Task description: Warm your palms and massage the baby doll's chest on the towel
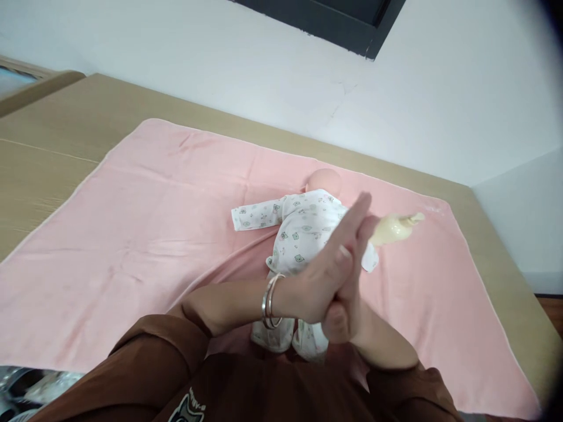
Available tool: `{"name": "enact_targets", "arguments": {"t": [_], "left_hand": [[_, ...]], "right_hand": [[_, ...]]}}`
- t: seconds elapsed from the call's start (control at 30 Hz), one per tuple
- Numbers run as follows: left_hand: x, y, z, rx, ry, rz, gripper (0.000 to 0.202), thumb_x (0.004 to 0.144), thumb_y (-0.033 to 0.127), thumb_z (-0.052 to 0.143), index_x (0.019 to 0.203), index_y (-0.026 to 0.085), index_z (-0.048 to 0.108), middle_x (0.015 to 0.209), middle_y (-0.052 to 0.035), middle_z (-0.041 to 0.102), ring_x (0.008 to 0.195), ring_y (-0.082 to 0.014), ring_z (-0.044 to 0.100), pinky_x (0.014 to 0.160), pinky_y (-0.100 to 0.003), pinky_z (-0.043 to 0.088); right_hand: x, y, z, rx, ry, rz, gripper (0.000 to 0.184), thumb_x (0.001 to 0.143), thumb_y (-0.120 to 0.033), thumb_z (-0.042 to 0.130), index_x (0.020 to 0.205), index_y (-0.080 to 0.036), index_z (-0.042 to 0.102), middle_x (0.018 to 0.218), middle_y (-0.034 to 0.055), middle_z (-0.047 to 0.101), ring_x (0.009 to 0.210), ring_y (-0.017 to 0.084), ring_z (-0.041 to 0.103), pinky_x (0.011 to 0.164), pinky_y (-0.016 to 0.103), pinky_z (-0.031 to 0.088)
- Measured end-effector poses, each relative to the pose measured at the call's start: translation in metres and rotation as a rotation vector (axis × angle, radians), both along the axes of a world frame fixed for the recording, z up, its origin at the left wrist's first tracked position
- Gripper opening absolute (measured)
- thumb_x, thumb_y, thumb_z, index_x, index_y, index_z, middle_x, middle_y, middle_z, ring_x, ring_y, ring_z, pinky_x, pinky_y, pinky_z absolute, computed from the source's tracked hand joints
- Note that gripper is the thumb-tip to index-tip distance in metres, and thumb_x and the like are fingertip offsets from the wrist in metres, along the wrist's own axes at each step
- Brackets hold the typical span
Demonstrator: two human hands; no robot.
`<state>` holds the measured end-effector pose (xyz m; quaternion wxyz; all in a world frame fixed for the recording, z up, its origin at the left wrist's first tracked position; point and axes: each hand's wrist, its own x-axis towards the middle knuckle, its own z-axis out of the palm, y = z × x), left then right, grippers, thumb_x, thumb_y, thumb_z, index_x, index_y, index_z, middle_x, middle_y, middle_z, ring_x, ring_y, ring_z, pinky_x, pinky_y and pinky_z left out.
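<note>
A baby doll [303, 231] in a white printed romper lies on its back on a pink blanket [132, 234], head [323, 181] towards the wall. One bare arm [396, 227] sticks out to the right. My left hand [323, 272], bangles on its wrist, and my right hand [352, 299] are pressed palm to palm just above the doll's belly. Their fingers are stretched out, and nothing shows between them. The hands hide the doll's middle, and my brown sleeves cover its feet.
The blanket covers most of a light wooden table [53, 129] that stands against a white wall [264, 70]. A dark window frame [352, 23] sits at the top. Something shiny and crumpled [26, 387] lies at the bottom left corner.
</note>
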<state>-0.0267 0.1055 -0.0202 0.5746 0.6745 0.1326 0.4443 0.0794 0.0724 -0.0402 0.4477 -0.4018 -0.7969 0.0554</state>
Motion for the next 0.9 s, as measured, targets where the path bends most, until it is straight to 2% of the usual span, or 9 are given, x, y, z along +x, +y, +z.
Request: {"name": "enact_targets", "arguments": {"t": [0.1, 0.23, 0.33, 0.4, 0.47, 0.53, 0.67, 0.8, 0.9], "left_hand": [[-0.008, 0.012, 0.011, -0.086, -0.131, 0.117, 0.068, 0.094, 0.067, 0.006, 0.150, 0.035, 0.028, 0.157, 0.0026, 0.032, 0.150, -0.0280, 0.017, 0.122, -0.053, 0.027], [-0.007, 0.038, 0.015, -0.148, -0.230, 0.358, 0.063, 0.097, 0.062, 0.005, 0.138, 0.033, 0.044, 0.147, 0.0003, 0.048, 0.147, -0.0274, 0.028, 0.116, -0.056, 0.033], [0.002, 0.069, -0.007, -0.173, -0.249, 0.469, 0.056, 0.100, 0.056, 0.012, 0.133, 0.030, 0.048, 0.144, -0.0028, 0.051, 0.142, -0.0244, 0.039, 0.113, -0.049, 0.038], [0.012, 0.090, -0.032, -0.187, -0.186, 0.549, 0.047, 0.101, 0.052, 0.022, 0.129, 0.027, 0.051, 0.138, -0.0057, 0.057, 0.134, -0.0228, 0.049, 0.110, -0.045, 0.042], [0.023, 0.108, -0.060, -0.208, -0.015, 0.602, 0.041, 0.101, 0.045, 0.029, 0.118, 0.022, 0.058, 0.126, -0.0083, 0.064, 0.123, -0.0216, 0.058, 0.107, -0.042, 0.044], [0.031, 0.118, -0.084, -0.180, 0.183, 0.641, 0.036, 0.100, 0.039, 0.033, 0.106, 0.019, 0.062, 0.111, -0.0090, 0.069, 0.111, -0.0213, 0.063, 0.103, -0.041, 0.046], [0.037, 0.122, -0.109, 0.065, 0.336, 0.687, 0.035, 0.100, 0.034, 0.031, 0.093, 0.020, 0.063, 0.102, -0.0079, 0.070, 0.104, -0.0202, 0.063, 0.099, -0.037, 0.047], [0.035, 0.121, -0.113, 0.096, 0.358, 0.727, 0.038, 0.101, 0.034, 0.028, 0.096, 0.020, 0.062, 0.103, -0.0081, 0.069, 0.100, -0.0194, 0.063, 0.093, -0.035, 0.049], [0.035, 0.120, -0.115, 0.132, 0.382, 0.752, 0.036, 0.101, 0.032, 0.029, 0.100, 0.019, 0.062, 0.105, -0.0090, 0.069, 0.103, -0.0204, 0.061, 0.096, -0.036, 0.047]], "right_hand": [[-0.012, -0.001, -0.008, 0.025, -0.050, 0.182, 0.077, 0.095, -0.060, 0.025, 0.156, -0.027, -0.008, 0.163, -0.0056, -0.017, 0.149, 0.026, -0.015, 0.125, 0.051, -0.001], [-0.013, 0.006, -0.011, -0.032, -0.020, 0.299, 0.068, 0.098, -0.049, 0.028, 0.156, -0.027, 0.001, 0.164, -0.0028, -0.006, 0.151, 0.029, 0.004, 0.123, 0.058, 0.017], [0.000, 0.029, -0.025, -0.150, 0.017, 0.148, 0.066, 0.098, -0.039, 0.038, 0.156, -0.030, 0.007, 0.164, -0.0007, 0.009, 0.150, 0.027, 0.016, 0.120, 0.054, 0.028], [0.014, 0.054, -0.043, -0.224, 0.053, -0.122, 0.065, 0.097, -0.035, 0.041, 0.155, -0.028, 0.012, 0.163, 0.0040, 0.017, 0.148, 0.026, 0.022, 0.119, 0.053, 0.030], [0.030, 0.082, -0.063, -0.308, 0.003, -0.363, 0.061, 0.095, -0.034, 0.045, 0.152, -0.021, 0.028, 0.161, 0.0102, 0.022, 0.148, 0.030, 0.023, 0.118, 0.057, 0.027], [0.042, 0.104, -0.080, -0.358, -0.092, -0.490, 0.054, 0.092, -0.031, 0.048, 0.143, -0.014, 0.044, 0.157, 0.0149, 0.031, 0.146, 0.033, 0.026, 0.117, 0.059, 0.026], [0.049, 0.110, -0.094, -0.314, -0.237, -0.479, 0.048, 0.093, -0.028, 0.044, 0.139, -0.016, 0.051, 0.153, 0.0135, 0.038, 0.144, 0.030, 0.031, 0.118, 0.057, 0.024], [0.055, 0.086, -0.100, -0.208, -0.246, -0.377, 0.043, 0.095, -0.031, 0.041, 0.133, -0.020, 0.057, 0.150, 0.0085, 0.044, 0.147, 0.027, 0.027, 0.118, 0.058, 0.025], [0.070, 0.076, -0.106, -0.146, -0.170, -0.254, 0.037, 0.094, -0.031, 0.041, 0.120, -0.024, 0.067, 0.136, 0.0069, 0.059, 0.141, 0.026, 0.038, 0.116, 0.059, 0.030]]}}
